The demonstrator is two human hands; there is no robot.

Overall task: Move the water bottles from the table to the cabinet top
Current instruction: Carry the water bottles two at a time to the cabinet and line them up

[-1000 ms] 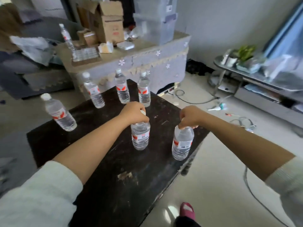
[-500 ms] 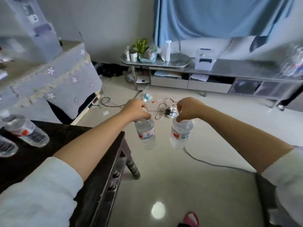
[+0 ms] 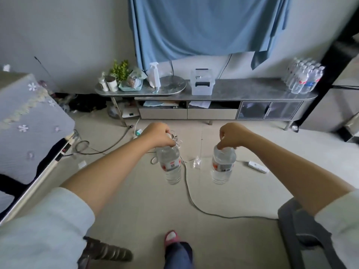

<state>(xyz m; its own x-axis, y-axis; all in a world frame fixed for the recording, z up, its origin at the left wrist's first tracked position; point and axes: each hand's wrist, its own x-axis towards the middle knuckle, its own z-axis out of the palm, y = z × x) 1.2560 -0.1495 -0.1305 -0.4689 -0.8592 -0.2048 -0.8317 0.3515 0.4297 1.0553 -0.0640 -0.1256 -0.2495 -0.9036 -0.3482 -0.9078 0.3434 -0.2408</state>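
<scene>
Table's gone from view since a sec ago; person now faces the long low cabinet (image 3: 242, 92) w/ both bottles mid-carry. Left hand (image 3: 158, 133) grips one bottle (image 3: 171, 165) by the cap, right hand (image 3: 231, 135) likewise on the other bottle (image 3: 222, 164) (both dangling over bare floor, cabinet well ahead).

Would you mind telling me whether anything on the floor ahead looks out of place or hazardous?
Yes. A dark cable snakes loose across the floor, directly under the bottle in the left hand and the bottle in the right hand. A white power strip and tangled cords also lie there, likely trip hazards.
</scene>
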